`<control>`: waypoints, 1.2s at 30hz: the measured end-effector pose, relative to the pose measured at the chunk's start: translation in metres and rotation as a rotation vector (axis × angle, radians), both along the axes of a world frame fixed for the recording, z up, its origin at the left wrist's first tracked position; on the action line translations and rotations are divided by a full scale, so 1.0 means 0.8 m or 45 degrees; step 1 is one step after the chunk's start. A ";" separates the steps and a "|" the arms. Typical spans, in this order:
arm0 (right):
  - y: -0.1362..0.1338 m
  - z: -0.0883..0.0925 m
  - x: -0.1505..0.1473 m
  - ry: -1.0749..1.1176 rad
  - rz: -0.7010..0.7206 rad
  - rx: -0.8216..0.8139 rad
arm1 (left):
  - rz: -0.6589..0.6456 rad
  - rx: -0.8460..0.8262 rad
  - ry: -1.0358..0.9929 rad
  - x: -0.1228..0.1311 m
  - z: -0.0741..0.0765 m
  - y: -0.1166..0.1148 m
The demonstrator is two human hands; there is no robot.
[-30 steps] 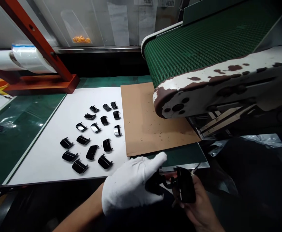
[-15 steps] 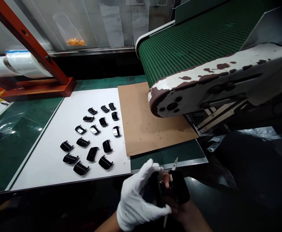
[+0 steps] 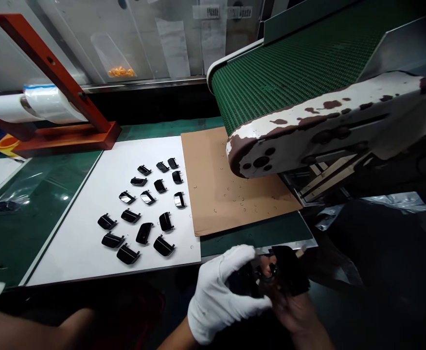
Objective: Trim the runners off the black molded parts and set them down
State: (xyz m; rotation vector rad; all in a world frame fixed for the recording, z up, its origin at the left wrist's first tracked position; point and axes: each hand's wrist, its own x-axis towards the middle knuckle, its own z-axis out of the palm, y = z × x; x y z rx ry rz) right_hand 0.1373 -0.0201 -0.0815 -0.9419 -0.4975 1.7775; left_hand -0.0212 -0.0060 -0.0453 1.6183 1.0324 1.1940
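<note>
My left hand [image 3: 218, 294], in a white glove, is closed around a glossy black plastic part [image 3: 242, 282] below the table's front edge. My bare right hand [image 3: 295, 311] grips a black plastic part [image 3: 289, 270] right beside it. Small prongs show between the two, where fingertips of the right hand reach in. Whether these are two pieces or one joined piece I cannot tell in the dark. A small pale tip sticks out by the right-hand part. Several similar black parts, such as this one [image 3: 164, 246], lie spread on a white sheet [image 3: 67, 253] to the left.
A brown cardboard sheet [image 3: 209, 214] with small curled shavings lies under the end of a green conveyor belt [image 3: 271, 87]. An orange stand [image 3: 70, 141] holds film rolls [image 3: 48, 104]. Another person's blurred arm [image 3: 34, 330] enters at lower left. A clear bag [image 3: 5, 206] lies on the green table.
Both hands have moved slightly right with the black parts, and the right-hand part has turned. A blurred arm has appeared at lower left. The view has shifted a little.
</note>
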 end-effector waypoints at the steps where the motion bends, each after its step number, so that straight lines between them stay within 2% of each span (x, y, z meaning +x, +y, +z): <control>1: 0.001 0.004 0.008 -0.052 0.003 0.006 | -0.085 -0.044 0.072 -0.003 0.007 0.004; 5: 0.000 0.023 0.032 -0.307 0.160 0.002 | -0.339 -0.198 0.313 -0.010 0.022 0.010; 10: -0.005 0.027 0.036 -0.556 0.374 -0.026 | -0.476 -0.299 0.538 -0.016 0.012 0.001; 20: -0.026 0.004 0.018 -0.755 0.633 -0.096 | -0.570 -0.424 0.636 -0.012 -0.015 -0.029; 25: -0.039 -0.004 0.038 -0.762 0.639 -0.107 | -0.575 -0.359 0.606 -0.004 -0.020 -0.037; 27: -0.039 0.000 0.052 -0.778 0.566 -0.068 | -0.532 -0.312 0.593 -0.003 -0.016 -0.032; 30: -0.035 0.009 0.063 -0.761 0.239 -0.053 | -0.391 -0.224 0.599 -0.013 -0.009 -0.011; 33: -0.024 0.015 0.058 -0.660 -0.041 -0.052 | -0.186 -0.126 0.647 -0.034 -0.009 0.028; 36: -0.010 0.021 0.043 -0.574 -0.117 0.015 | -0.030 -0.033 0.723 -0.053 -0.014 0.076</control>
